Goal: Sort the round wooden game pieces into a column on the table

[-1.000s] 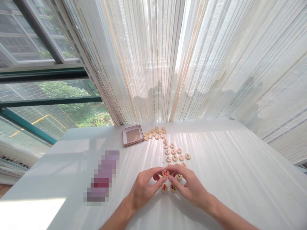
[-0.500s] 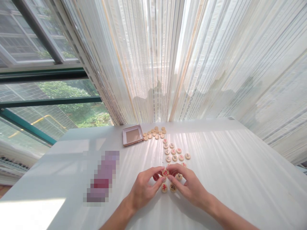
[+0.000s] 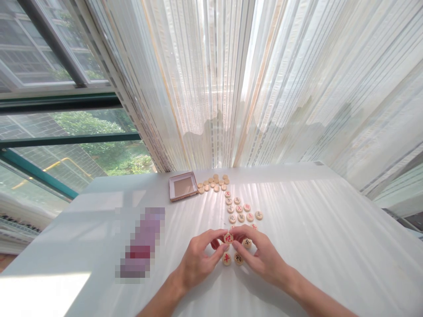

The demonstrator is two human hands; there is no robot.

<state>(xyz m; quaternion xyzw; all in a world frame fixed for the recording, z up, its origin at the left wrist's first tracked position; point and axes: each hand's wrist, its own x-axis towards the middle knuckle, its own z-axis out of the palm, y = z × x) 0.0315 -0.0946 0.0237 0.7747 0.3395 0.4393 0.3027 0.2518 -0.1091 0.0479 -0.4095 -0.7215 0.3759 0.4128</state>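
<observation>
Both hands meet over a white table (image 3: 313, 246). My left hand (image 3: 198, 257) and my right hand (image 3: 261, 255) pinch one round wooden chess piece with a red character (image 3: 228, 238) between thumbs and forefingers. Just below it lie a red-marked piece (image 3: 226, 258) and a black-marked piece (image 3: 238, 258). Another piece (image 3: 246, 242) shows under my right fingers. Several more marked pieces (image 3: 240, 208) lie scattered farther back.
A small square box (image 3: 183, 186) with a brown inside sits at the back, with a cluster of blank-side-up wooden pieces (image 3: 214, 182) beside it. A blurred-out object (image 3: 140, 244) lies to the left. Sheer curtains (image 3: 264, 88) hang behind the table; a window (image 3: 49, 88) is at left.
Hands and pieces stay nearly still. The curtain at the far right has shifted, showing a dark gap.
</observation>
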